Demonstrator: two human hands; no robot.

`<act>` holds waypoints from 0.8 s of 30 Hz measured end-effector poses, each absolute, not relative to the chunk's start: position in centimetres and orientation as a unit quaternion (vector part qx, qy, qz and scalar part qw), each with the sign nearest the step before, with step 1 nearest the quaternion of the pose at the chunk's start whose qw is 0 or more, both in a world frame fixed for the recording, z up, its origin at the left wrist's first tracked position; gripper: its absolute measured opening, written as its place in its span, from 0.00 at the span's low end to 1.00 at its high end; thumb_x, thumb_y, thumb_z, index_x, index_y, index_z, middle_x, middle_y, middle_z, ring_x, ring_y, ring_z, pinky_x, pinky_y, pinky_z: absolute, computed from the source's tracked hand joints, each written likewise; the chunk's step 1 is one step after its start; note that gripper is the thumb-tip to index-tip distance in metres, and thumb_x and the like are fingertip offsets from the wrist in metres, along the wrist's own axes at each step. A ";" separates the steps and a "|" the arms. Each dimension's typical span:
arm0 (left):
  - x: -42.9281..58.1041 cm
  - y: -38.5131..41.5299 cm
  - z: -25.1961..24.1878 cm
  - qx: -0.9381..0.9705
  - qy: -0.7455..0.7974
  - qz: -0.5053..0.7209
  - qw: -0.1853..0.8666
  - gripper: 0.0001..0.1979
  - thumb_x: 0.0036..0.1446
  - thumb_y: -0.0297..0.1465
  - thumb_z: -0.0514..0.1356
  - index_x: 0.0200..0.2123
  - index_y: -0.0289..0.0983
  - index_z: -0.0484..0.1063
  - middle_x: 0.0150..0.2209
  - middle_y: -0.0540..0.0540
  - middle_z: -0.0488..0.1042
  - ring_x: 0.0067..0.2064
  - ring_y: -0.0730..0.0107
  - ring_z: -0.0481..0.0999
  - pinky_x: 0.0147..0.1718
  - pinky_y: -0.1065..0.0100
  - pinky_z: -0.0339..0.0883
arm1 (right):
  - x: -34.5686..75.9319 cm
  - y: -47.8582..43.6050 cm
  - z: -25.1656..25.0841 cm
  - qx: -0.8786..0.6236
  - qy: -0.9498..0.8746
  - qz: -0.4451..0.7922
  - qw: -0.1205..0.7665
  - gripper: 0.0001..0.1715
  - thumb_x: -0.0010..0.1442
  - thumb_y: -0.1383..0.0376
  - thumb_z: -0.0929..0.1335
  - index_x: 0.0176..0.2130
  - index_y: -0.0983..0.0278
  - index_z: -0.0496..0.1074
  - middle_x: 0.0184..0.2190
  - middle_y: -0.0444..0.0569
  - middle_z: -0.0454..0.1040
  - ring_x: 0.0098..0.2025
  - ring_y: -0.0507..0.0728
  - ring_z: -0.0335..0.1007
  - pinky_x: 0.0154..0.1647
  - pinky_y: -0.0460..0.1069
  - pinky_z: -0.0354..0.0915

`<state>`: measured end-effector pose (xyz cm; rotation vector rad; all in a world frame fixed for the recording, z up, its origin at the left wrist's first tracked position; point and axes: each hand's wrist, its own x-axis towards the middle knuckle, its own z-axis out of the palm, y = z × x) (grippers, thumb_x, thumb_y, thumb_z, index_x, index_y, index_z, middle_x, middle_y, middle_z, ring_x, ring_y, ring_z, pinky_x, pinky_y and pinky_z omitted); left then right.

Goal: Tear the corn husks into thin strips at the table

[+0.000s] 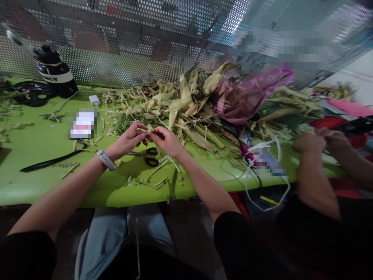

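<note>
Over the green table (107, 194), my left hand (131, 137) and my right hand (165, 143) meet, fingertips pinched together. Between them is a small pale-green piece of plant (150, 129), which looks like corn husk; the fingers partly cover it. Just below my hands lie black-handled scissors (152, 156). Cut stalk pieces (159, 169) are scattered on the near side. A heap of dry corn husks (186, 101) rises right beyond my hands, with a tuft of fine green leaves (124, 123) at its left.
A phone (83, 123) with a lit screen and a long dark strip (52, 159) lie at left. Behind stands a dark bottle (55, 74). A pink plastic bag (241, 97) rests on the heap. At right, another person's hands (320, 140) work near a white cable (247, 186).
</note>
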<state>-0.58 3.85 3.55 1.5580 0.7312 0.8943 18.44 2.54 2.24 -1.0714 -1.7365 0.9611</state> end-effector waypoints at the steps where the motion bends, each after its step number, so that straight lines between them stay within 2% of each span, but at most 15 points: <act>1: -0.6 3.9 3.5 0.669 0.309 0.380 0.559 0.08 0.64 0.30 0.57 0.45 0.36 0.62 0.28 0.52 0.75 0.30 0.76 0.73 0.28 0.73 0.61 | 18.4 2.6 2.2 -0.425 -0.687 0.401 0.432 0.23 0.58 0.46 0.69 0.36 0.63 0.70 0.33 0.46 0.76 0.35 0.53 0.71 0.40 0.49 0.67; 4: -0.5 4.0 3.4 0.681 0.304 0.384 0.545 0.09 0.63 0.30 0.58 0.44 0.36 0.61 0.27 0.52 0.75 0.29 0.76 0.73 0.29 0.72 0.62 | 18.3 2.6 2.2 -0.407 -0.680 0.428 0.435 0.22 0.57 0.47 0.70 0.37 0.62 0.69 0.33 0.45 0.75 0.34 0.52 0.70 0.39 0.49 0.66; 7: -0.6 4.1 3.4 0.679 0.308 0.373 0.552 0.12 0.61 0.32 0.61 0.43 0.36 0.61 0.29 0.49 0.78 0.26 0.76 0.72 0.29 0.72 0.65 | 18.4 2.7 2.4 -0.402 -0.693 0.405 0.441 0.21 0.57 0.48 0.70 0.33 0.63 0.70 0.29 0.44 0.72 0.33 0.52 0.66 0.39 0.48 0.64; 12: -0.8 3.7 4.1 0.668 0.357 0.357 0.546 0.15 0.60 0.35 0.63 0.43 0.35 0.63 0.25 0.48 0.77 0.22 0.78 0.68 0.23 0.74 0.62 | 18.3 2.9 2.5 -0.411 -0.675 0.403 0.462 0.25 0.53 0.44 0.71 0.31 0.64 0.71 0.26 0.42 0.67 0.30 0.50 0.60 0.34 0.47 0.59; 17: -0.6 3.4 4.2 0.622 0.310 0.396 0.600 0.15 0.59 0.36 0.64 0.42 0.36 0.62 0.27 0.48 0.78 0.23 0.79 0.68 0.23 0.75 0.62 | 18.1 3.2 1.9 -0.417 -0.615 0.445 0.500 0.30 0.48 0.41 0.73 0.33 0.64 0.71 0.23 0.39 0.63 0.24 0.47 0.54 0.26 0.45 0.55; 21: -0.4 3.3 4.1 0.618 0.285 0.433 0.591 0.17 0.58 0.35 0.65 0.40 0.39 0.58 0.27 0.50 0.78 0.23 0.79 0.68 0.24 0.75 0.62 | 18.0 3.4 1.7 -0.421 -0.594 0.450 0.518 0.31 0.46 0.40 0.73 0.33 0.63 0.71 0.23 0.39 0.62 0.23 0.46 0.52 0.24 0.45 0.54; 24: -0.5 3.2 4.3 0.639 0.305 0.423 0.565 0.14 0.59 0.35 0.64 0.39 0.38 0.59 0.25 0.50 0.77 0.21 0.79 0.66 0.22 0.75 0.60 | 18.2 3.5 1.7 -0.421 -0.580 0.447 0.535 0.29 0.48 0.41 0.73 0.34 0.63 0.71 0.23 0.38 0.62 0.22 0.46 0.52 0.23 0.45 0.54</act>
